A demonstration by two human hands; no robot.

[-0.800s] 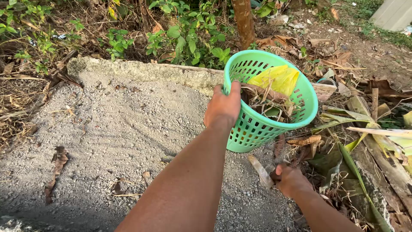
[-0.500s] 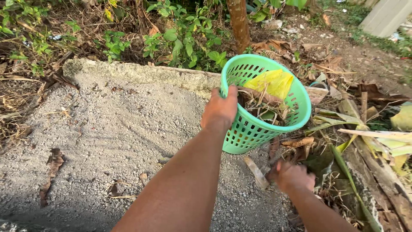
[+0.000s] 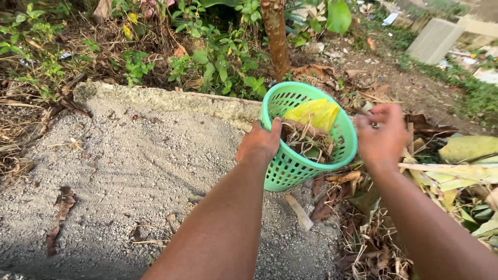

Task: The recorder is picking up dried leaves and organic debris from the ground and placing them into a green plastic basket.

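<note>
Fingers of the left hand [image 3: 259, 145] are hooked over the basket [image 3: 306, 137] rim, which should be kept level while debris pinched by the right hand [image 3: 383, 137] is dropped inside.

A round green plastic basket [image 3: 306, 150] with smooth, slightly glossy latticed walls holds dry, brittle brown leaves and a waxy yellow leaf [image 3: 313, 113]. The grey concrete slab [image 3: 135, 171] is rough, gritty and matt, its far edge crumbling beside a rough-barked tree trunk [image 3: 275, 36].
</note>
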